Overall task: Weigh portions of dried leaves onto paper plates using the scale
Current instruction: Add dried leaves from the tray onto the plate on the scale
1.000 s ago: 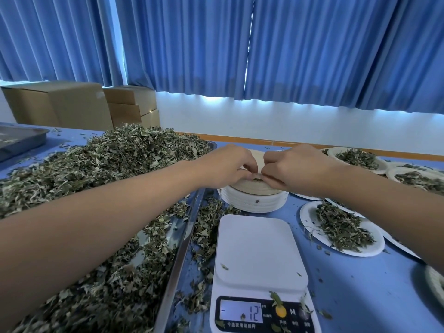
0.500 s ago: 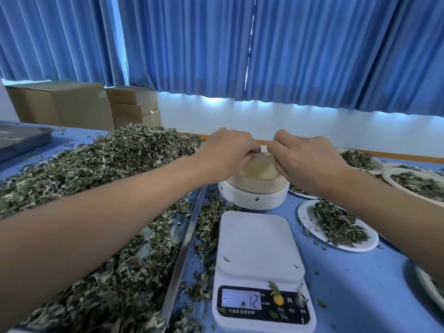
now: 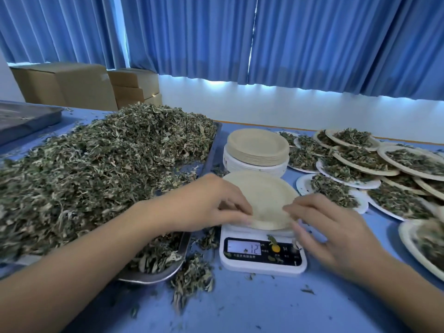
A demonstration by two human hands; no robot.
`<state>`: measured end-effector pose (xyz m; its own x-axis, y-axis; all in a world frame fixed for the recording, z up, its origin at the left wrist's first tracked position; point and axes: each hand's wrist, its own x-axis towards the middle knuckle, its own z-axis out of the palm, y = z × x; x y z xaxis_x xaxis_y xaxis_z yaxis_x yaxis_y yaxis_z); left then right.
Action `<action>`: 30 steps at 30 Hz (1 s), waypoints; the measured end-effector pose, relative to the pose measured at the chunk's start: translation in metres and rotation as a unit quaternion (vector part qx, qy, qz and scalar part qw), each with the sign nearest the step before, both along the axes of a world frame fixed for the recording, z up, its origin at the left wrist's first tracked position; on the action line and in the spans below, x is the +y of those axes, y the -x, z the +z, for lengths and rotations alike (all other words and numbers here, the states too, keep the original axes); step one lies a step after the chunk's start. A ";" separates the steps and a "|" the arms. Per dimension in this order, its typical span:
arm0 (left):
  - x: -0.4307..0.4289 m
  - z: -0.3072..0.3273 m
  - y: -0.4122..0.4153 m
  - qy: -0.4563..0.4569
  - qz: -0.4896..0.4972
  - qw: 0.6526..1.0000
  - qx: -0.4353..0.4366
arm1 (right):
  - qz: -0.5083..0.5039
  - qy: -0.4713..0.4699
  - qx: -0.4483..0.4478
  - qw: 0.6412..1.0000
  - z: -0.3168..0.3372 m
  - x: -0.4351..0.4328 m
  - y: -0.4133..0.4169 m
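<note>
Blue curtains [image 3: 192,32] hang behind a blue table [image 3: 240,308], with cardboard boxes [image 3: 72,85] at the far left. On the left, a metal tray [image 3: 153,278] carries a big loose heap of dried leaves [image 3: 96,169]. A stack of paper plates [image 3: 257,150] stands at the far middle, and many filled plates [image 3: 360,162] overlap on the right.

The scale [image 3: 262,263] sits near the centre, and an empty paper plate [image 3: 262,195] lies on its platform. The left hand [image 3: 216,205] pinches the plate's near left rim, fingers on top and thumb below. The right hand [image 3: 331,227] pinches the near right rim more loosely, fingertips on top. The display [image 3: 243,248] shows 12.

The plate looks very light and thin, likely to flex or slide on the smooth platform, so the rim is the sensible hold, with a light touch. The leaves seem dry, brittle and featherweight, best taken in loose pinches from the heap and dropped gently, since crumbs scatter easily, as the litter around the scale suggests.
</note>
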<state>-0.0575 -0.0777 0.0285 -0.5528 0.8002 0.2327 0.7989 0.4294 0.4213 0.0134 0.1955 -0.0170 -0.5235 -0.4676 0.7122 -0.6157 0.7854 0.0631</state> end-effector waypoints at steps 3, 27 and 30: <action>-0.013 0.004 0.013 -0.104 0.105 0.989 0.022 | -0.069 0.183 -0.055 0.979 0.001 0.007 0.002; -0.036 -0.020 -0.018 0.316 0.349 0.881 0.043 | -0.216 0.159 -0.245 0.932 -0.023 0.034 0.021; -0.032 -0.026 -0.030 0.387 0.375 0.836 0.103 | -0.223 0.151 -0.247 0.931 -0.023 0.034 0.021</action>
<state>-0.0274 -0.1102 0.0027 -0.9786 0.2016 -0.0415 0.2039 0.9223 -0.3284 -0.0076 0.2298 -0.0398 -0.9157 0.0568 0.3977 -0.1203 0.9057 -0.4064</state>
